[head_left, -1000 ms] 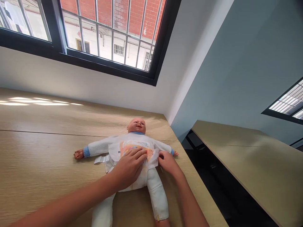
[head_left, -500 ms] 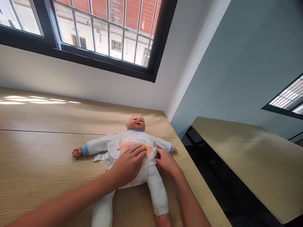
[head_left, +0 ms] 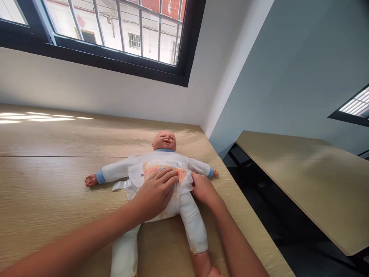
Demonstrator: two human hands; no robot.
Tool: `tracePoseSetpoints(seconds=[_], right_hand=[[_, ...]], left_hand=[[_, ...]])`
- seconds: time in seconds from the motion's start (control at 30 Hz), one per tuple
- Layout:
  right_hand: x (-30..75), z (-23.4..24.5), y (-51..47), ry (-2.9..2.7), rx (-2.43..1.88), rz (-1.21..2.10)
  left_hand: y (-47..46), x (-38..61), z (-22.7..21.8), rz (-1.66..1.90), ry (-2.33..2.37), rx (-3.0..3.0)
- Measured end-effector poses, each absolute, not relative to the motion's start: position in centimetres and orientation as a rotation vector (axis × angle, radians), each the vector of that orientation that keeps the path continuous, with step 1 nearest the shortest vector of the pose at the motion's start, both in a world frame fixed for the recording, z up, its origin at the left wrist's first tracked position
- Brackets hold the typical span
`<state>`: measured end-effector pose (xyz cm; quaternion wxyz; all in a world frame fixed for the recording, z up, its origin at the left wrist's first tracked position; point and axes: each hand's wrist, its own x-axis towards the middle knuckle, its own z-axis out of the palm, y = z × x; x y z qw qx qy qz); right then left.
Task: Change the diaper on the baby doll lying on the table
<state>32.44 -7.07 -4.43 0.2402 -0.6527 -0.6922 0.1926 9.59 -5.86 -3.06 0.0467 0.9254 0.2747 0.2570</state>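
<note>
A baby doll (head_left: 164,141) lies on its back on the wooden table, arms spread, in a white top with blue cuffs. Around its hips is a white diaper (head_left: 135,174) with an orange printed front panel. My left hand (head_left: 157,192) lies flat over the front panel, fingers stretched out, pressing on it. At the diaper's right edge, by the doll's hip, my right hand (head_left: 203,188) has its fingers closed on the side of the diaper; the fingertips are partly hidden. On the left side a fastening tab (head_left: 121,185) sticks out loose over the table.
The wooden table (head_left: 57,192) ends at a wall under a barred window (head_left: 121,30). To the right, past a dark gap (head_left: 259,192), stands a second table (head_left: 302,173). Sunlight patches fall on the far left of the near table.
The view has tilted and shifted slightly, so the doll sits a little higher in the picture. Both hands keep their places on the diaper.
</note>
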Motion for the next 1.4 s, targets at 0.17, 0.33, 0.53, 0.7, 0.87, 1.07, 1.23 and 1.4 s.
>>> tracePoseSetpoints(seconds=[0.17,0.33,0.53,0.7,0.87,1.07,1.23,1.4], right_hand=[[32.4,-4.4,-7.0,-1.896,-1.809,0.515],[32.4,-4.6,-6.8,-1.882,-1.805,0.508],[32.3,-5.1,-6.4,-1.886,-1.803,0.495],[32.6,-5.5,-5.8,-1.805,-1.634,0.660],[32.4,-5.6,-5.1,-1.613,-1.380,0.882],[31.3,-5.3,-5.2,-1.558,-1.194,0.980],[32.2,-5.2,-5.0,-1.466,-1.280,1.011],[33.9,-5.5,-4.8,-1.359,-1.327,1.197]], left_hand=[[-5.8,9.6,-3.0,0.775,0.843,2.817],[-5.7,9.5,-3.0,0.795,0.817,2.812],[-5.7,9.5,-2.8,0.781,0.809,2.824],[-5.8,9.4,-2.3,0.734,0.791,2.866],[-6.2,9.4,-1.9,0.726,0.818,2.841],[-6.0,9.5,-1.1,0.632,0.797,2.837],[-5.4,11.1,0.2,0.498,0.900,2.813],[-2.2,14.1,1.5,0.350,0.914,2.746]])
